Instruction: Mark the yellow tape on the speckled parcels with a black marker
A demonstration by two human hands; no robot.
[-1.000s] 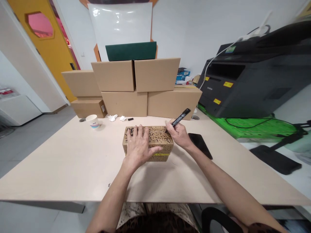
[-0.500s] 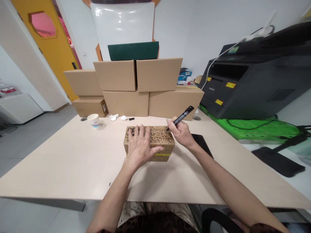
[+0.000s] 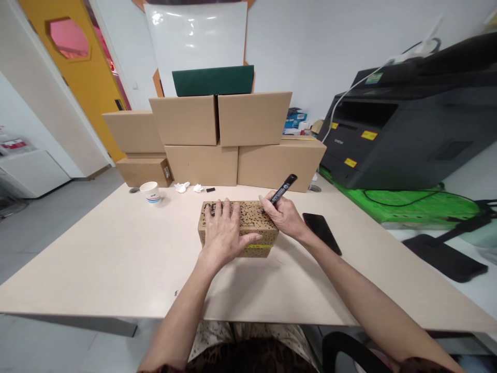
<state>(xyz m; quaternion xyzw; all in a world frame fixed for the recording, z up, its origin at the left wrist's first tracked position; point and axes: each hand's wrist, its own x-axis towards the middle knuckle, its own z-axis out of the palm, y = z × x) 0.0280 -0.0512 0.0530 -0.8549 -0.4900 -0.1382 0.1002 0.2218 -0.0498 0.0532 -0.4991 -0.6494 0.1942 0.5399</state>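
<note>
A small cardboard box, covered with black marker marks, lies on the beige table in front of me. My left hand rests flat on its top with the fingers spread, pressing it down. My right hand is closed round a black marker, its tip down on the box's right top edge and its rear end pointing up to the right.
Several larger cardboard boxes are stacked at the table's far edge, a green folder on top. A paper cup, crumpled tissue and a black cap lie before them. A black phone lies right of the box, a printer beyond.
My right hand has shifted a little left along the box's top with the marker, which now stands steeper. My left hand has stayed on the box.
</note>
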